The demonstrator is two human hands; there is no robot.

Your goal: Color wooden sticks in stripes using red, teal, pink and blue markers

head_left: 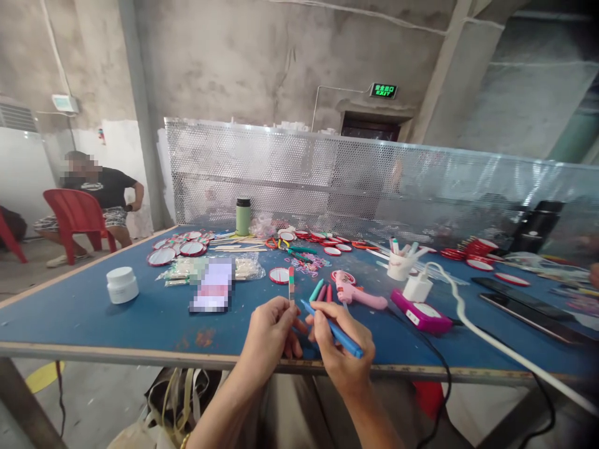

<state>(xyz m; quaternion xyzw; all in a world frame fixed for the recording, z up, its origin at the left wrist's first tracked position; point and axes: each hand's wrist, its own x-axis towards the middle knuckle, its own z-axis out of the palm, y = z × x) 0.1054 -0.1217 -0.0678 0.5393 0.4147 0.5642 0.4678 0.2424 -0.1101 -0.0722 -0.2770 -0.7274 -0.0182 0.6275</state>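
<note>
My left hand (pixel 270 325) is closed in a pinch round the lower end of a slim flat stick (pixel 291 282), held upright, with red and green bands near its top. A blue marker (pixel 347 340) rests in the writing grip of my right hand (pixel 340 355), its tip pointing up and left, close to the stick; whether they touch I cannot tell. Just beyond my fingers lie a teal marker (pixel 317 290) and a red marker (pixel 329 293). Behind the stick is a round red-rimmed disc (pixel 279 275). To the right lies a pink glue gun (pixel 360 295).
A phone (pixel 213 285) leans on plastic-wrapped packs, near a white jar (pixel 122 285). Several red-rimmed discs, pliers and a green bottle (pixel 243 217) stand further back. On the right are a magenta power strip (pixel 421 312), cables and a pen cup (pixel 397 265). A person sits far left.
</note>
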